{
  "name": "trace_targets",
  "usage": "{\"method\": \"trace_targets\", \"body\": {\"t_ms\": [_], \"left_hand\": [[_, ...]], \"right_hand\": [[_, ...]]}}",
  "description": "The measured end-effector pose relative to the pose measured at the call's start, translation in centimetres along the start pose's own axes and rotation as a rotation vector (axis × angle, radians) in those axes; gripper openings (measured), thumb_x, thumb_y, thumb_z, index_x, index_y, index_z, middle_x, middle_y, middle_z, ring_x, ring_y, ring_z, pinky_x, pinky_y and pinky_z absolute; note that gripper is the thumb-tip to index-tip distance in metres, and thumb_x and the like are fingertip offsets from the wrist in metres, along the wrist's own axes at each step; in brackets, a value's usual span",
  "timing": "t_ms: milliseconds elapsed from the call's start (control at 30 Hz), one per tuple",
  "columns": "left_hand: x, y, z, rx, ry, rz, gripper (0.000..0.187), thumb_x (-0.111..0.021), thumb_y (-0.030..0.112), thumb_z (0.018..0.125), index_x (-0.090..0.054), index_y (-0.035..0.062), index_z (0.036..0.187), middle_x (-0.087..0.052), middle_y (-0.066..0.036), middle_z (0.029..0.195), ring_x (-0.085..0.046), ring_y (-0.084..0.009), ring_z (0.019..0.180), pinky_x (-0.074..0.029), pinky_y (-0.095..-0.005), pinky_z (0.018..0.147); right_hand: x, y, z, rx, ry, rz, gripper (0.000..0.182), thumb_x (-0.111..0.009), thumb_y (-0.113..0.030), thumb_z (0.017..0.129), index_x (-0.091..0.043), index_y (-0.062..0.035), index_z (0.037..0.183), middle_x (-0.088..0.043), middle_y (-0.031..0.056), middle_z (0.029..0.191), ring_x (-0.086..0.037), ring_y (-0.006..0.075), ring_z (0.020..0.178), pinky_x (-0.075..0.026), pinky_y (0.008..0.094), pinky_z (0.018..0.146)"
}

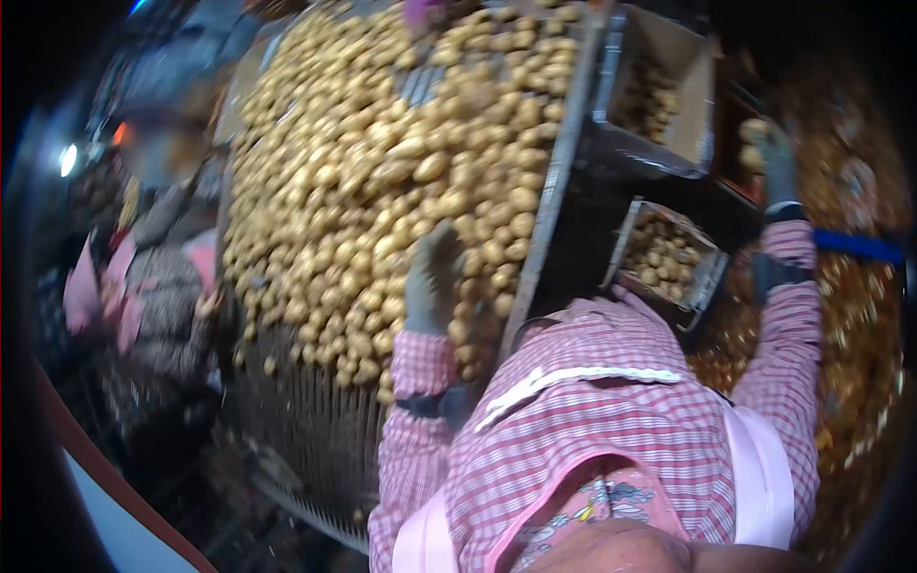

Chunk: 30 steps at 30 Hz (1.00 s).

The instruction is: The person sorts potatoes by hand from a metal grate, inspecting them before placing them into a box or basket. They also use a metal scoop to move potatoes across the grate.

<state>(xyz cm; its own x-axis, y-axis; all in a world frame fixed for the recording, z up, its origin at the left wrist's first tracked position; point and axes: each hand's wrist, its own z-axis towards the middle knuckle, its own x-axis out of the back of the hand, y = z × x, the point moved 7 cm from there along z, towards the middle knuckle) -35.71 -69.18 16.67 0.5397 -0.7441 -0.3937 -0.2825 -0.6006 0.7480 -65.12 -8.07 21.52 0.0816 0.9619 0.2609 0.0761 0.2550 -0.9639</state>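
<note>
Many pale yellow potatoes (pixel 334 181) cover a slatted conveyor (pixel 306 420) in front of me. My left hand (pixel 433 277), in a grey glove, lies over the potatoes near the conveyor's right side, fingers stretched out and holding nothing. Out to the right, my right hand (pixel 778 162), gloved too, grips a couple of potatoes (pixel 754 143). It is beside a plastic-lined box (pixel 693 115) with potatoes at the bottom. Closer to my body stands a smaller crate (pixel 709 272), partly filled with potatoes.
A metal rail (pixel 559 181) runs along the conveyor's right edge. At the left stands another person (pixel 167 277) in a dark patterned top with pink parts. A blue bar (pixel 857 245) crosses behind my right forearm. The brown, littered floor (pixel 860 325) shows at far right.
</note>
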Motion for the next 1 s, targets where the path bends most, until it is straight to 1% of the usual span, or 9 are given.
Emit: {"method": "trace_targets", "body": {"t_ms": [100, 200, 367, 533, 600, 767, 867, 933, 1000], "left_hand": [[0.3, 1.7, -0.4, -0.01, -0.021, 0.086, 0.045, -0.052, 0.037, 0.105, -0.06, 0.0063, 0.137, -0.063, -0.011, 0.133, -0.062, -0.0233, 0.118, -0.052, -0.0346, 0.097], [1.4, 8.7, -0.1, -0.357, 0.053, 0.452, 0.036, -0.06, 0.021, 0.101, -0.063, 0.0052, 0.133, -0.067, -0.01, 0.126, -0.066, -0.0199, 0.112, -0.056, -0.0321, 0.089], [1.7, 18.0, 5.9, -0.661, 0.375, 1.173, 0.035, -0.063, 0.029, 0.097, -0.07, 0.0053, 0.121, -0.067, -0.013, 0.127, -0.062, -0.0269, 0.119, -0.047, -0.0372, 0.105], [-0.6, 16.7, 14.4, -0.492, 0.504, 2.099, 0.048, -0.06, 0.04, 0.099, -0.055, 0.0199, 0.142, -0.047, -0.011, 0.151, -0.046, -0.0287, 0.137, -0.027, -0.0472, 0.122], [-1.3, 15.8, 13.6, -0.298, 0.402, 1.895, 0.04, -0.062, 0.035, 0.098, -0.061, 0.0204, 0.135, -0.052, -0.014, 0.144, -0.048, -0.0308, 0.133, -0.033, -0.046, 0.119], [-1.1, 11.5, 5.9, -0.84, 0.326, 1.659, 0.036, -0.077, 0.022, 0.079, -0.071, 0.0134, 0.113, -0.047, -0.024, 0.145, -0.048, -0.0411, 0.132, -0.043, -0.0467, 0.11], [-0.1, 9.3, 2.7, -0.66, 0.214, 1.594, 0.028, -0.069, 0.022, 0.089, -0.071, 0.0114, 0.115, -0.054, -0.019, 0.141, -0.049, -0.0376, 0.134, -0.042, -0.0443, 0.112], [2.0, 10.8, 2.4, -0.605, 0.307, 1.494, 0.025, -0.065, 0.022, 0.092, -0.071, 0.0098, 0.114, -0.06, -0.018, 0.133, -0.054, -0.0349, 0.127, -0.044, -0.0437, 0.11], [3.9, 13.6, 2.3, -0.576, 0.423, 1.357, 0.025, -0.063, 0.022, 0.094, -0.07, 0.0084, 0.114, -0.066, -0.017, 0.125, -0.059, -0.0323, 0.12, -0.046, -0.0431, 0.107]], "right_hand": [[2.9, 1.0, 7.3, -0.017, 0.072, -0.018, 0.045, -0.062, -0.024, 0.101, -0.056, -0.0025, 0.139, -0.062, 0.0095, 0.128, -0.064, 0.0167, 0.106, -0.055, 0.0293, 0.088], [-6.4, -3.0, 6.3, 0.133, -0.051, 0.106, 0.048, -0.058, -0.024, 0.103, -0.052, -0.0043, 0.146, -0.061, 0.0082, 0.135, -0.063, 0.0128, 0.108, -0.054, 0.0269, 0.092], [-32.1, -10.4, -5.8, 0.003, -0.597, 0.237, 0.032, -0.064, -0.022, 0.098, -0.068, -0.0099, 0.127, -0.07, 0.0042, 0.115, -0.068, 0.011, 0.091, -0.055, 0.0249, 0.079], [-48.0, -10.0, -8.4, -0.138, -0.861, 0.345, 0.029, -0.063, -0.016, 0.097, -0.069, -0.0024, 0.122, -0.072, 0.0019, 0.099, -0.065, 0.0091, 0.08, -0.053, 0.0223, 0.074], [-51.8, -10.9, -8.0, -0.021, -0.893, 0.206, 0.031, -0.063, -0.014, 0.095, -0.07, 0.0002, 0.121, -0.073, 0.0029, 0.103, -0.065, 0.0094, 0.083, -0.053, 0.0237, 0.078], [-60.1, -13.0, -6.6, 0.389, -0.888, -0.06, 0.035, -0.062, -0.024, 0.092, -0.069, -0.0049, 0.121, -0.071, 0.0154, 0.118, -0.068, 0.028, 0.108, -0.05, 0.0356, 0.097], [-65.0, -13.5, -7.3, 0.604, -0.925, -0.311, 0.05, -0.062, -0.032, 0.09, -0.061, -0.0109, 0.135, -0.062, 0.0182, 0.135, -0.059, 0.0342, 0.124, -0.044, 0.0413, 0.108], [-65.8, -12.6, -9.8, 0.748, -0.783, -0.487, 0.053, -0.06, -0.035, 0.089, -0.059, -0.0133, 0.138, -0.058, 0.0171, 0.14, -0.054, 0.0341, 0.13, -0.038, 0.0447, 0.112], [-64.9, -13.3, -12.2, 0.722, -0.966, -0.609, 0.051, -0.061, -0.034, 0.088, -0.06, -0.0132, 0.135, -0.055, 0.0169, 0.139, -0.048, 0.0323, 0.134, -0.033, 0.0448, 0.116]]}}
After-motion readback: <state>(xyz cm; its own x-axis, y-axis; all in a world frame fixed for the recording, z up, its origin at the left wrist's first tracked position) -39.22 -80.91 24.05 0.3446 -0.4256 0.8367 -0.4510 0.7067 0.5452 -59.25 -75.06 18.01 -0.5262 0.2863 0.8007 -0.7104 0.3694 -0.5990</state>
